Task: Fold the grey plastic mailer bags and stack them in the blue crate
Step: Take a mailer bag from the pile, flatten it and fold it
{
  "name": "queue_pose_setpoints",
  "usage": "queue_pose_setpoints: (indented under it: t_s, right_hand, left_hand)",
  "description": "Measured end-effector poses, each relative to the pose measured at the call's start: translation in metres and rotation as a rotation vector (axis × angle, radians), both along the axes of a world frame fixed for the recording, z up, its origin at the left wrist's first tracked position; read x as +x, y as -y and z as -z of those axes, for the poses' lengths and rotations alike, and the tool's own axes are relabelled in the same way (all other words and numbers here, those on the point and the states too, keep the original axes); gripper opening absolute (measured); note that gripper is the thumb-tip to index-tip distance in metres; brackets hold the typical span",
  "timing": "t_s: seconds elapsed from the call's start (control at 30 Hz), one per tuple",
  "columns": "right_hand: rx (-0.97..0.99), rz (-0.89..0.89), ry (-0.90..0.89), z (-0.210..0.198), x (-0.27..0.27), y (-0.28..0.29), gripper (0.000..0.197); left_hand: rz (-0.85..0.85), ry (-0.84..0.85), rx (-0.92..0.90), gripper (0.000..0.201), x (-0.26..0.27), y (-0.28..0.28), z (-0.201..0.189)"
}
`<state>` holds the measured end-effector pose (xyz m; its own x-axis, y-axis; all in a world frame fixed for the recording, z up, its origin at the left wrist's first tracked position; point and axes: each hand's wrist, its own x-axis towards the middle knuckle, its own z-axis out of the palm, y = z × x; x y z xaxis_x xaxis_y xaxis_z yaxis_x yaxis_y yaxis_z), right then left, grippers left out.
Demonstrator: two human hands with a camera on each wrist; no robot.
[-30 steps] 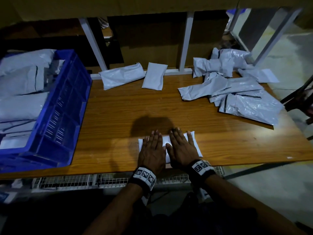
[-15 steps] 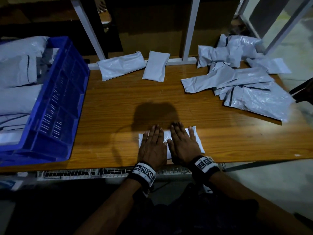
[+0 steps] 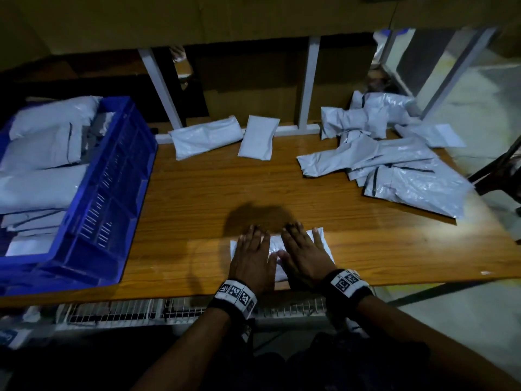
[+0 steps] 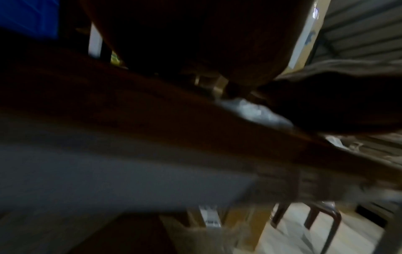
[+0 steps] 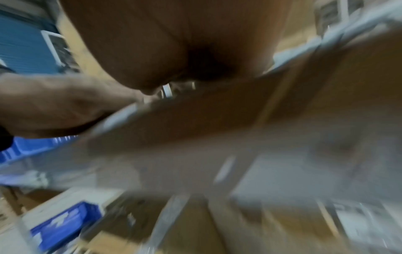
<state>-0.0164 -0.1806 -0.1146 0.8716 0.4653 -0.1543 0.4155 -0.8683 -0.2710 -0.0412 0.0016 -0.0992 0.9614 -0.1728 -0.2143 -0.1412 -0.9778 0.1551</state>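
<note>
Pressed flat under both hands near the front edge of the brown wood-grain worktop [image 3: 282, 187]: a small folded grey plastic mailer bag [image 3: 275, 245], long axis running left to right, parallel to that front edge, its right end poking out past the right hand. Left hand [image 3: 252, 262] palm down on the left half, fingers straight and spread, pointing toward the back edge. Right hand [image 3: 306, 259] likewise flat on the right half, fingers extended, thumb angled inward close to the left thumb. Nothing grasped by either; both simply bearing down on the plastic.

On the left end of the worktop, a blue slatted plastic crate [image 3: 112, 193], overhanging the front-left corner, already holding a stack of folded grey bags [image 3: 42, 176]. Along the back edge, near the middle, two more folded grey packets [image 3: 231, 136], one lying slantwise, the other with its long axis running front to back. At the back-right corner, a loose heap of unfolded grey mailers [image 3: 389, 159], spilling toward the right edge.

Wrist views dark and smeared: only palm, worktop edge and a sliver of grey plastic [image 4: 252, 110] discernible.
</note>
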Motion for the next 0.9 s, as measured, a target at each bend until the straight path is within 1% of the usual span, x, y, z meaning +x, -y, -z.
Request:
queue_pose_setpoints:
  t_s: [0.03, 0.1, 0.17, 0.23, 0.3, 0.37, 0.4, 0.43, 0.47, 0.5, 0.53, 0.57, 0.67, 0.73, 0.8, 0.83, 0.9]
  right_hand:
    - [-0.014, 0.0, -0.006, -0.004, 0.004, 0.006, 0.087]
    - [-0.048, 0.041, -0.003, -0.014, 0.011, 0.018, 0.062]
    - [-0.072, 0.043, 0.008, -0.027, 0.018, 0.024, 0.051]
    - [-0.084, 0.007, -0.037, -0.043, 0.022, 0.024, 0.049]
    - [-0.082, 0.012, -0.115, -0.054, 0.026, 0.024, 0.057]
    - [-0.095, 0.036, -0.14, -0.063, 0.03, 0.025, 0.063]
    - [-0.098, 0.035, -0.111, -0.068, 0.031, 0.025, 0.058]
    - [-0.096, 0.028, -0.055, -0.071, 0.031, 0.025, 0.048]
    - [-0.086, 0.026, 0.018, -0.077, 0.031, 0.025, 0.036]
    - [-0.063, 0.037, 0.093, -0.083, 0.029, 0.025, 0.03]
    - [-0.034, 0.054, 0.16, -0.087, 0.028, 0.026, 0.029]
    - [-0.011, 0.075, 0.215, -0.09, 0.028, 0.028, 0.03]
    - [0.018, 0.106, 0.316, -0.087, 0.021, 0.029, 0.029]
    - [0.008, 0.088, 0.338, -0.08, 0.01, 0.028, 0.024]
    - [0.002, 0.049, 0.333, -0.069, -0.003, 0.03, 0.018]
    - [0.005, 0.032, 0.313, -0.061, -0.011, 0.034, 0.016]
    - [0.014, 0.045, 0.209, -0.046, -0.025, 0.042, 0.016]
  left_hand:
    - [-0.013, 0.012, -0.014, 0.066, 0.004, -0.005, -0.005]
    - [-0.02, 0.017, -0.021, 0.062, 0.011, -0.015, -0.017]
    - [-0.006, 0.006, -0.069, 0.053, 0.019, -0.024, -0.029]
    - [0.002, -0.004, -0.079, 0.047, 0.026, -0.031, -0.04]
    - [0.011, -0.03, -0.08, 0.053, 0.031, -0.035, -0.052]
    - [0.014, -0.065, -0.136, 0.058, 0.033, -0.035, -0.061]
    - [0.007, -0.053, -0.175, 0.057, 0.034, -0.035, -0.065]
    - [-0.002, -0.018, -0.222, 0.051, 0.035, -0.035, -0.069]
    - [-0.009, 0.043, -0.273, 0.042, 0.036, -0.036, -0.072]
    - [-0.001, 0.13, -0.304, 0.031, 0.036, -0.038, -0.076]
    - [0.019, 0.216, -0.304, 0.022, 0.038, -0.04, -0.08]
    - [0.045, 0.294, -0.288, 0.018, 0.038, -0.043, -0.083]
    - [0.094, 0.463, -0.301, 0.018, 0.037, -0.048, -0.08]
    - [0.165, 0.498, -0.32, 0.015, 0.027, -0.046, -0.073]
    - [0.245, 0.47, -0.348, 0.02, 0.013, -0.045, -0.054]
    - [0.256, 0.43, -0.355, 0.02, 0.004, -0.045, -0.04]
    - [0.25, 0.367, -0.374, 0.017, -0.017, -0.047, -0.015]
